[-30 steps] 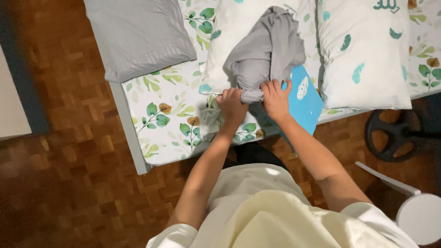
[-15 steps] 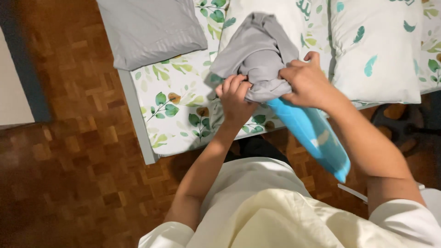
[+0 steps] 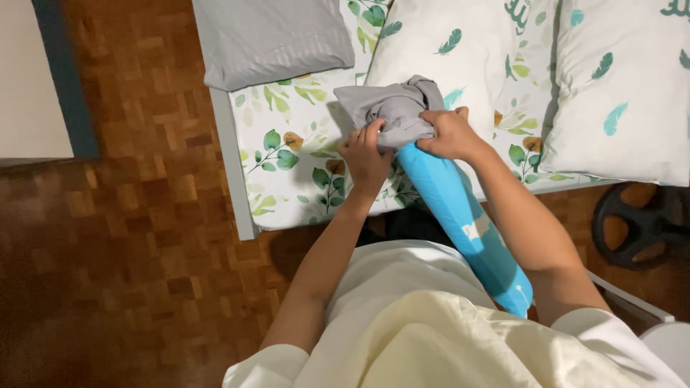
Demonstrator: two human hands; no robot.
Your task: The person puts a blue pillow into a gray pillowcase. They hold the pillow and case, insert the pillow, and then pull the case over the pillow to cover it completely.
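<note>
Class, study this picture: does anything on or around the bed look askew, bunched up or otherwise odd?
Yes. The grey cover is bunched at one end of the blue bolster, gripped by the left hand and right hand. The bolster sticks out past the bed edge.

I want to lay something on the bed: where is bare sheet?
Bare leaf-print sheet lies between the grey pillow, the bed's near edge and the left hand. Crowded rightward: both hands grip the grey cover on the blue bolster, with feather-print pillows beyond.

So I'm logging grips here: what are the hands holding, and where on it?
Both the left hand and right hand grip the bunched grey pillowcase at its opening, around the blue pillow's top end.
</note>
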